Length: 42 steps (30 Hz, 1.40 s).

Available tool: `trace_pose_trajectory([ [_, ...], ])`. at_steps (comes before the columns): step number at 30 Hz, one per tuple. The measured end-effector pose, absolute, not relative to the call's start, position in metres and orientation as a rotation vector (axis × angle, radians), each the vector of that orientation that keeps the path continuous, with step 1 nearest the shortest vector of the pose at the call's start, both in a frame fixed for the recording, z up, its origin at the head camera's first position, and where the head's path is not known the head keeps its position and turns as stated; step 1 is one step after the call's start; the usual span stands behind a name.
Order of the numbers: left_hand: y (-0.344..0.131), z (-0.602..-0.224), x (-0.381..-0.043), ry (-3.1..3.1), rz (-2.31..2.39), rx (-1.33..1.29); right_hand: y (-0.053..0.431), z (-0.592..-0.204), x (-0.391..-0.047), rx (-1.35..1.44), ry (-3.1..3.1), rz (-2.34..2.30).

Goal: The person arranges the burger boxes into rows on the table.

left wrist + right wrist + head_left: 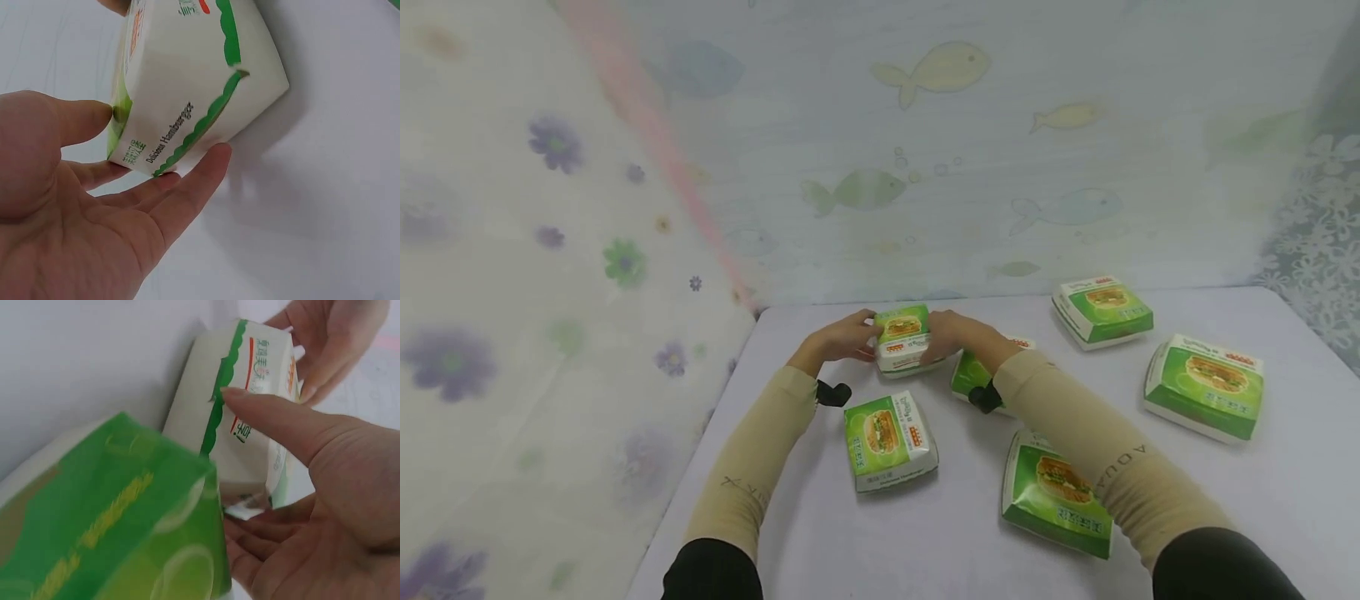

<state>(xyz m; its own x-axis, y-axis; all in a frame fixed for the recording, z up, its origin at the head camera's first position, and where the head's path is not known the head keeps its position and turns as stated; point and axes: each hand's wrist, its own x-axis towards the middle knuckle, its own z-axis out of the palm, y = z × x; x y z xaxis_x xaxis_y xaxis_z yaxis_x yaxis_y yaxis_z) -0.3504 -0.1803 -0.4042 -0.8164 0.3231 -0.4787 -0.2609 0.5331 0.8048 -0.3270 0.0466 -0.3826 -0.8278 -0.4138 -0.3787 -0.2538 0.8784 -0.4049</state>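
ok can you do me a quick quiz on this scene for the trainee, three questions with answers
1. How many burger boxes show in the head view?

2. Which one are the left hand and right hand both touching?
a) the box farthest to the right
b) the held box, near the far edge of the table, on its left half
c) the box closest to the wearer

3. True or false: in the head view, the right sleeve hides part of at least one box.

Key: 1. Six; 2. b; 3. True
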Motion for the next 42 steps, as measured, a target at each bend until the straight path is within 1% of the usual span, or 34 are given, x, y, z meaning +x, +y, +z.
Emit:
trace_pose_trajectory([
  [8,-0.175,-0.399,-0.352,2.185,1.271,0.047,0.037,-0.39,-0.332,-0.379,2.596,-0.51],
  [22,-0.182,-0.406,-0.351,2.217,1.267,0.032,0.029,-0.388,-0.319,-0.413,2.55,-0.552],
  [34,-0.196,-0.402,-0.33,2.209,1.221,0.012,0.028,-0.386,-0.314,-0.344,2.541,-0.585],
  [42,-0.199,-0.407,-0.328,2.16,1.297,0.049,0.025,-0.387,-0.314,-0.394,2.559,-0.56],
])
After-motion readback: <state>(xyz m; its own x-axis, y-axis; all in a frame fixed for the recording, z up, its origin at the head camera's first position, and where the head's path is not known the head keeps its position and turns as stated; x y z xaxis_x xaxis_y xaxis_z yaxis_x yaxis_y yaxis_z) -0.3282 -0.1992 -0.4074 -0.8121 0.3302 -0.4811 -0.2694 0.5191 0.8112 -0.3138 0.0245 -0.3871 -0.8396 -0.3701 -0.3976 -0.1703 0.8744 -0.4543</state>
